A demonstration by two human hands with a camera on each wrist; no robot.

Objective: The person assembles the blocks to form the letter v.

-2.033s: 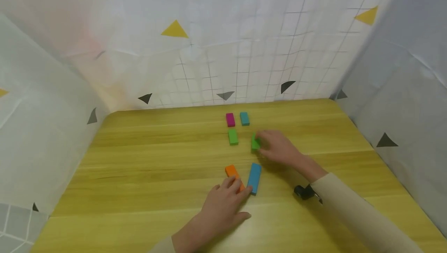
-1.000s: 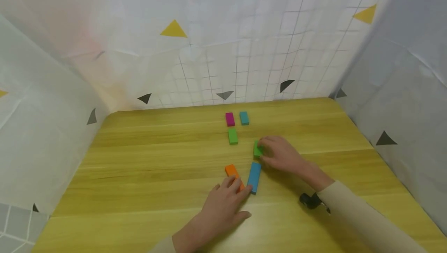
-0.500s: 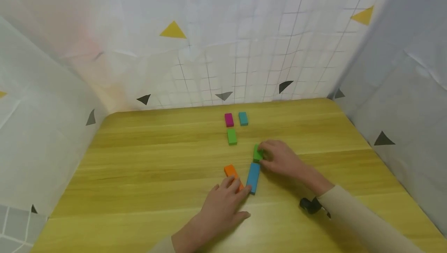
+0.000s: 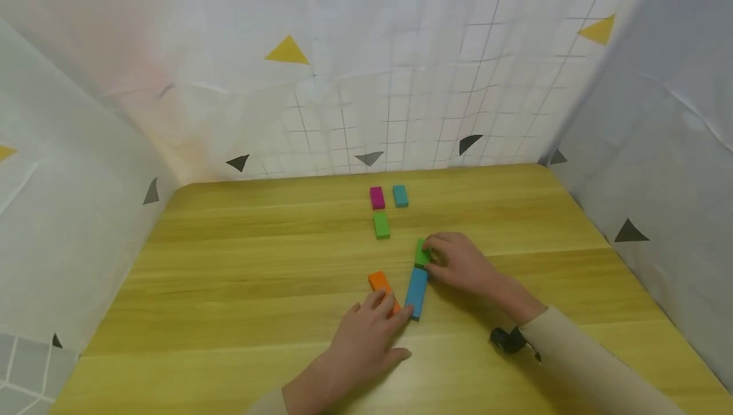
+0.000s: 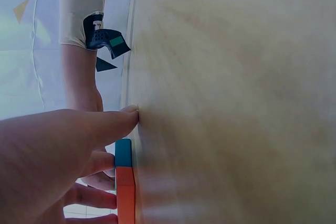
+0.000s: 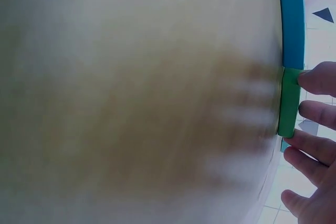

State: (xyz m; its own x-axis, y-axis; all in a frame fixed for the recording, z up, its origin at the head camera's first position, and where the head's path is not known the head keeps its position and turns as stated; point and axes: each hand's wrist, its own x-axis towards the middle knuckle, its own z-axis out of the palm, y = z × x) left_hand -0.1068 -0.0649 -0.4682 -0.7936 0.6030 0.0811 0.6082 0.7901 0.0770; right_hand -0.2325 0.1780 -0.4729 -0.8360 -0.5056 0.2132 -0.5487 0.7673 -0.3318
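My right hand [image 4: 460, 263] pinches a small green block [image 4: 422, 254] lying on the table, thumb at its near end and fingertips at its far end. That block's near end meets the far end of a longer blue block [image 4: 417, 294]; the right wrist view shows the green block [image 6: 290, 102] end to end with the blue one [image 6: 292, 19]. My left hand [image 4: 366, 342] lies with outstretched fingers over an orange block [image 4: 379, 281], partly covering it. Its index fingertip touches the near end of the blue block. In the left wrist view the orange block [image 5: 125, 195] stands beside the blue one [image 5: 123, 153].
Farther back on the wooden table [image 4: 258, 262] lie a magenta block [image 4: 377, 198], a teal block [image 4: 401, 196] and a second green block [image 4: 381, 225]. White sheets [image 4: 343, 103] with triangle marks enclose the table's back and sides. A black wrist camera [image 4: 508, 340] hangs under the right sleeve.
My right hand has drawn the green block nearer, from a little beyond the blue block to its far end. The left hand and the other blocks stay in place.
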